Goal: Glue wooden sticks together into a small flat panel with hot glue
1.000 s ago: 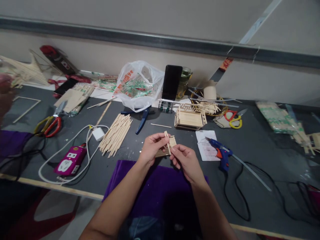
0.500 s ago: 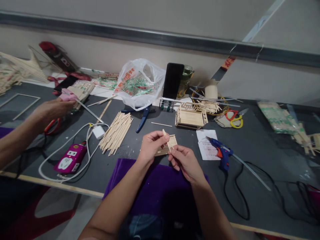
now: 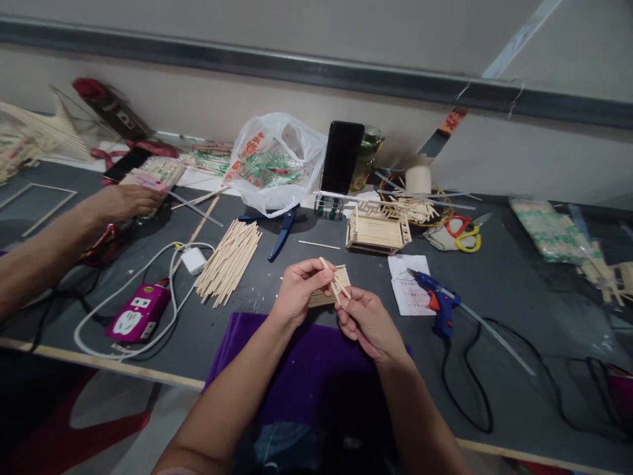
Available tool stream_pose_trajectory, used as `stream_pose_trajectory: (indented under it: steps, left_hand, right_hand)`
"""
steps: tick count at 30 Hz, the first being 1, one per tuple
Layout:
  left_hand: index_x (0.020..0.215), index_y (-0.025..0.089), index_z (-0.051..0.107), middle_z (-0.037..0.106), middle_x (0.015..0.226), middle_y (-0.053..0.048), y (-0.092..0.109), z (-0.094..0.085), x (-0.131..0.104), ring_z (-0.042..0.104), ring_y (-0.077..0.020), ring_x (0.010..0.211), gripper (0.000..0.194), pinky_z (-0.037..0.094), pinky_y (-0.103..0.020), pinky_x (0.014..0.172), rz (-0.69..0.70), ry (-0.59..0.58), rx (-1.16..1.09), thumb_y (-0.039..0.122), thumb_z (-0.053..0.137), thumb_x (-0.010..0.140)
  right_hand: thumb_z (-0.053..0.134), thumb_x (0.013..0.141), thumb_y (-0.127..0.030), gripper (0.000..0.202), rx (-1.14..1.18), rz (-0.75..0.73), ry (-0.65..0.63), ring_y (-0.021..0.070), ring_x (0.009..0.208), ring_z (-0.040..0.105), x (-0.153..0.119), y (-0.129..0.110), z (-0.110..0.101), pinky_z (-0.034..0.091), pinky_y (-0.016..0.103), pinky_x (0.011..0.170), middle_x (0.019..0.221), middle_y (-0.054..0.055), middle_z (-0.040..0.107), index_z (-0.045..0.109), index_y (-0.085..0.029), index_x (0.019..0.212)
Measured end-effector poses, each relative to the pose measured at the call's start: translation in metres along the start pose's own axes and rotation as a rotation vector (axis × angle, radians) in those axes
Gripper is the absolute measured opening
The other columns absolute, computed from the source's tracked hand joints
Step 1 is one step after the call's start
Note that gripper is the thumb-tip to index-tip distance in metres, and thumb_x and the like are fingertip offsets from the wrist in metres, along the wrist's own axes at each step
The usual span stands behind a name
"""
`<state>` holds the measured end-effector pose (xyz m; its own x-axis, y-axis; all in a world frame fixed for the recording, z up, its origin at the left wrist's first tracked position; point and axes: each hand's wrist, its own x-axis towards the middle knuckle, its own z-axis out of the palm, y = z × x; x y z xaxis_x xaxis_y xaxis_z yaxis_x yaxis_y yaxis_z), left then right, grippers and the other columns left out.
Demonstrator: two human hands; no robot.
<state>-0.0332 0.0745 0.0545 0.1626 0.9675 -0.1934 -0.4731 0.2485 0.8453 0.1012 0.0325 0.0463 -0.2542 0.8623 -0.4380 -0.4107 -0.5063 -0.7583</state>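
Two short wooden sticks (image 3: 337,282) are held up between both hands, spread at a narrow angle. My left hand (image 3: 304,284) pinches them near their upper ends. At their lower ends, the fingertips of my right hand (image 3: 361,313) are closed on them. Behind and below the hands lies a small slatted panel of sticks (image 3: 321,299), partly covered by the fingers. A single stick (image 3: 319,244) lies just beyond. Farther back stands a small wooden stick model (image 3: 378,231). Left of my hands is a pile of loose sticks (image 3: 230,262).
A blue glue gun (image 3: 440,300) lies on paper at right, its cord trailing frontward. Blue pliers (image 3: 283,234), a plastic bag (image 3: 277,165) and an upright phone (image 3: 343,158) are behind. Another person's hand (image 3: 128,201) is at left, near a purple power strip (image 3: 138,313).
The sticks between my hands have spread apart at their lower ends. At left, the other person's hand has moved toward the packaged sticks, and the pink item there has shifted.
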Motion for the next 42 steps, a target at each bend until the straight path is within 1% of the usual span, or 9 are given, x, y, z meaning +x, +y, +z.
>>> stream_pose_trajectory:
  steps: [5, 10, 17, 21, 26, 31, 34, 37, 42]
  left_hand:
    - [0.072, 0.013, 0.069, 0.062, 0.057, 0.002, -0.002, -0.004, 0.005, 0.051, -0.0056, 0.045, 0.033, 0.042, -0.017, 0.045, -0.112, 0.012, -0.103, 0.036, 0.087, 0.054]
    - [0.073, 0.013, 0.070, 0.065, 0.060, 0.000, 0.001, -0.005, 0.005, 0.052, -0.0059, 0.045, 0.033, 0.043, -0.018, 0.046, -0.081, 0.050, -0.059, 0.036, 0.086, 0.055]
    - [0.073, 0.013, 0.071, 0.064, 0.060, 0.000, -0.001, 0.000, 0.002, 0.052, -0.0059, 0.047, 0.030, 0.042, -0.017, 0.046, -0.088, 0.015, -0.030, 0.035, 0.085, 0.058]
    - [0.076, 0.012, 0.071, 0.063, 0.061, 0.000, -0.002, 0.000, 0.000, 0.053, -0.0063, 0.050, 0.030, 0.042, -0.017, 0.047, -0.128, -0.045, -0.065, 0.035, 0.084, 0.060]
    - [0.076, 0.013, 0.067, 0.059, 0.058, 0.002, 0.001, -0.001, -0.001, 0.050, -0.0059, 0.044, 0.037, 0.041, -0.017, 0.042, -0.259, -0.164, -0.160, 0.039, 0.086, 0.057]
    - [0.073, 0.014, 0.064, 0.058, 0.059, 0.002, 0.005, 0.000, -0.002, 0.051, -0.0061, 0.044, 0.037, 0.041, -0.017, 0.040, -0.273, -0.176, -0.154, 0.040, 0.085, 0.058]
    - [0.072, 0.014, 0.064, 0.059, 0.059, 0.002, 0.004, 0.001, -0.001, 0.052, -0.0065, 0.045, 0.035, 0.041, -0.017, 0.041, -0.269, -0.145, -0.118, 0.040, 0.084, 0.059]
    - [0.072, 0.014, 0.064, 0.060, 0.058, 0.002, 0.001, 0.001, 0.001, 0.052, -0.0067, 0.045, 0.034, 0.041, -0.018, 0.043, -0.256, -0.109, -0.079, 0.040, 0.083, 0.060]
    - [0.069, 0.014, 0.063, 0.059, 0.056, 0.002, -0.001, -0.001, 0.003, 0.052, -0.0064, 0.044, 0.031, 0.040, -0.018, 0.044, -0.168, -0.092, -0.024, 0.039, 0.081, 0.064]
  right_hand:
    - [0.077, 0.070, -0.034, 0.022, 0.065, -0.046, -0.024, 0.0043, 0.039, 0.045, -0.002, -0.001, 0.000, 0.038, 0.014, 0.033, 0.056, -0.003, 0.061, 0.065, -0.015, 0.074]
    - [0.075, 0.072, -0.040, 0.026, 0.004, -0.103, -0.017, 0.0094, 0.049, 0.057, -0.004, -0.002, 0.000, 0.047, 0.018, 0.039, 0.066, 0.002, 0.068, 0.068, -0.015, 0.076]
    - [0.074, 0.073, -0.039, 0.025, -0.146, -0.142, -0.003, 0.0073, 0.041, 0.052, -0.004, -0.001, -0.007, 0.041, 0.017, 0.036, 0.056, 0.000, 0.064, 0.065, -0.016, 0.071]
    - [0.071, 0.075, -0.038, 0.025, -0.187, -0.145, 0.005, 0.0035, 0.036, 0.042, -0.005, 0.001, -0.005, 0.031, 0.014, 0.034, 0.050, -0.004, 0.057, 0.062, -0.016, 0.068]
    - [0.067, 0.069, -0.027, 0.019, -0.001, -0.090, 0.015, 0.0020, 0.035, 0.027, -0.002, -0.001, 0.001, 0.019, 0.014, 0.034, 0.044, -0.008, 0.045, 0.052, -0.018, 0.061]
    - [0.059, 0.068, -0.026, 0.025, 0.220, -0.165, 0.026, 0.0035, 0.035, 0.017, -0.002, -0.011, -0.006, 0.015, 0.016, 0.031, 0.039, -0.009, 0.032, 0.042, -0.021, 0.050]
    - [0.064, 0.071, -0.031, 0.027, 0.135, -0.219, 0.087, 0.0038, 0.034, 0.026, -0.004, -0.011, -0.006, 0.019, 0.016, 0.032, 0.042, -0.005, 0.043, 0.050, -0.019, 0.051]
    - [0.072, 0.070, -0.034, 0.019, -0.026, -0.267, 0.173, 0.0058, 0.041, 0.041, -0.005, -0.008, -0.003, 0.031, 0.017, 0.036, 0.055, -0.001, 0.058, 0.063, -0.018, 0.063]
    - [0.076, 0.071, -0.037, 0.020, -0.133, -0.252, 0.144, 0.0069, 0.045, 0.046, -0.005, -0.004, -0.003, 0.038, 0.018, 0.040, 0.056, -0.002, 0.058, 0.070, -0.018, 0.070]
